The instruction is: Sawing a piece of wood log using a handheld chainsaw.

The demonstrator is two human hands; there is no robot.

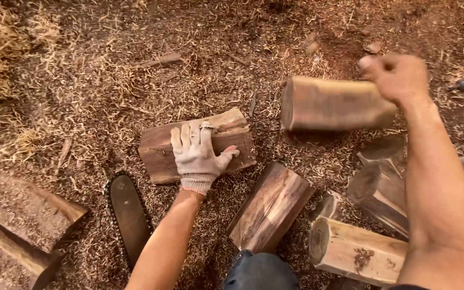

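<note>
Sawdust and wood shavings (pixel 108 80) cover the whole ground, thick and pale toward the upper left, darker toward the upper right. The left hand (pixel 197 153), in a worn white work glove, lies flat and spread on a split block of wood (pixel 159 150) that rests on the shavings, its fingers pointing away and its thumb out to the right; it presses on the block and grips nothing. The right hand (pixel 396 75) is bare and closed on the far end of a round log (pixel 331 103), which it holds lifted above the ground, lying sideways with its cut face turned left; this log is blurred. Just below the gloved hand and to its right lies a dark, slanted slab of wood (pixel 269 207), close to the split block but apart from it. Further right a pale short log (pixel 358 249) lies on its side, and behind it sit darker chunks of wood (pixel 379 188), partly hidden by the right forearm. Left of the left forearm the bar of a chainsaw (pixel 129 217) lies flat on the shavings, its chain showing along the edge. A long rough timber (pixel 20 236) lies at the lower left corner. A knee in dark denim (pixel 259 271) shows at the bottom edge. No box, bin or other container shows anywhere.
</note>
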